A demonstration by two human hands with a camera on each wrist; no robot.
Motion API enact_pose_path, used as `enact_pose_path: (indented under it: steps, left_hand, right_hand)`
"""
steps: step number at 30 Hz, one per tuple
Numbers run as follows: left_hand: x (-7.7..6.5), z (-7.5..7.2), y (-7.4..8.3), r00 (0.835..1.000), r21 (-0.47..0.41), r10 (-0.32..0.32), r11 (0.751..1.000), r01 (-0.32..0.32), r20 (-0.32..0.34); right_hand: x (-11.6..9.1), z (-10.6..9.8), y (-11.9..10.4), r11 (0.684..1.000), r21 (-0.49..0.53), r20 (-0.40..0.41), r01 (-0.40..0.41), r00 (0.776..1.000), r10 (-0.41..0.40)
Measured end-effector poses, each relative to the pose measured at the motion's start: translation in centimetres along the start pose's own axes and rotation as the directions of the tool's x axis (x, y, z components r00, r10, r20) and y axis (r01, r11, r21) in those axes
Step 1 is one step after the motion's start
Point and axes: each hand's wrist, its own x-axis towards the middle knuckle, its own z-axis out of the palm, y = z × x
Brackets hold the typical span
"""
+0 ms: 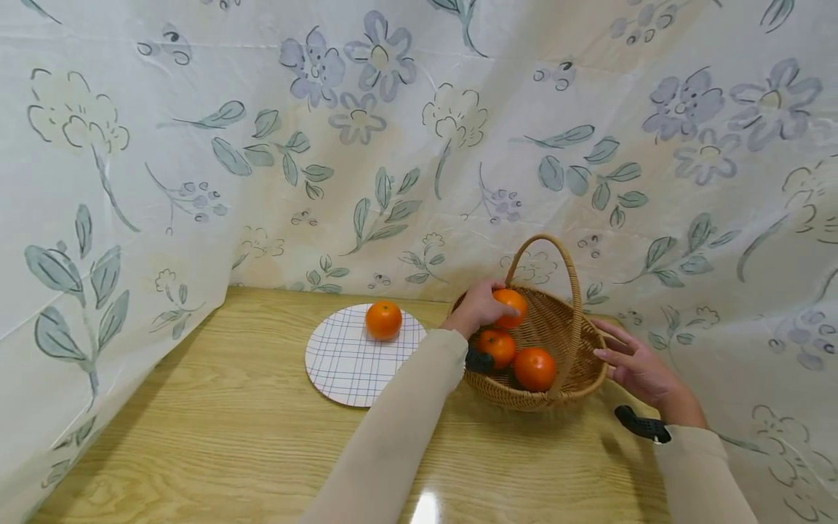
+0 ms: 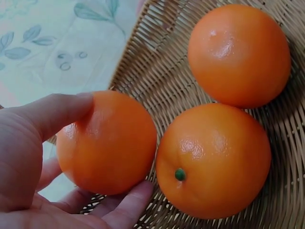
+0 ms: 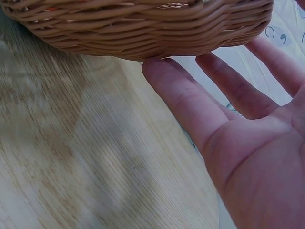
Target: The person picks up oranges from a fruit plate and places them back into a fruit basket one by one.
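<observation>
My left hand (image 1: 475, 308) grips an orange (image 1: 511, 311) at the left side of a wicker basket (image 1: 517, 399) with an arched handle. In the left wrist view, the thumb lies over the top of this orange and the fingers curl under it. Two more oranges, one with a green stem spot (image 2: 214, 162) and one beyond it (image 2: 239, 56), lie inside the basket. Beside the basket's right side is my right hand (image 1: 640, 370), its fingers extended. In the right wrist view, fingertips (image 3: 157, 71) touch the woven wall from outside.
Left of the basket lies a round white mat (image 1: 340, 367) with a blue grid, bearing another orange (image 1: 383, 321). Everything stands on a wooden table (image 1: 229, 407). A floral curtain (image 1: 366, 196) hangs along the back and both sides.
</observation>
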Motion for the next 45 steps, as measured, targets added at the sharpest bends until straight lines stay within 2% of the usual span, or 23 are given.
enact_pose_path:
  steps: [5,12,16,20,25,30,35,39,42,45]
  left_hand:
    - [0.1,0.1,-0.1,1.0,0.024,-0.015,1.0,0.015,0.006]
    - [0.0,0.1,0.2,0.999,0.165,-0.022,0.986,0.017,0.029]
    - [0.0,0.3,0.1,0.996,0.177,-0.076,0.982,0.066,0.049]
    - [0.1,0.4,0.0,0.993,0.118,-0.106,0.988,0.098,0.058]
    - [-0.1,0.1,-0.2,0.994,0.063,-0.076,0.996,0.07,0.082]
    - [-0.4,-0.8,-0.2,0.987,-0.101,-0.025,0.994,0.041,0.161]
    - [-1.0,-2.1,0.0,0.977,-0.288,0.006,0.956,0.056,0.211]
    - [-1.5,-3.6,-0.4,0.978,-0.391,0.019,0.918,0.066,0.209]
    - [-1.9,-4.7,-1.0,0.98,-0.444,0.051,0.895,0.04,0.19]
    - [-2.4,-5.7,-1.5,0.983,-0.463,0.101,0.886,-0.019,0.151]
  right_hand:
    - [0.2,0.2,0.1,1.0,0.005,0.002,0.002,1.0,-0.002]
    - [0.4,0.3,0.2,1.0,0.03,0.01,0.005,1.0,-0.005]
    - [0.3,0.4,0.2,0.999,0.032,0.006,0.0,1.0,-0.001]
    - [0.3,0.5,0.2,1.0,0.03,0.007,-0.002,1.0,0.002]
    - [0.2,0.5,0.2,0.999,0.041,0.01,-0.001,1.0,0.001]
    - [0.0,0.6,0.2,0.999,0.051,0.007,0.004,1.0,-0.005]
    - [-0.1,0.6,0.3,0.999,0.051,0.003,0.014,1.0,-0.014]
    - [-0.2,0.4,0.4,0.998,0.055,0.009,0.022,1.0,-0.023]
    - [-0.2,0.4,0.4,0.998,0.061,0.014,0.029,0.999,-0.03]
    - [-0.2,0.4,0.4,0.997,0.065,0.014,0.036,0.999,-0.037]
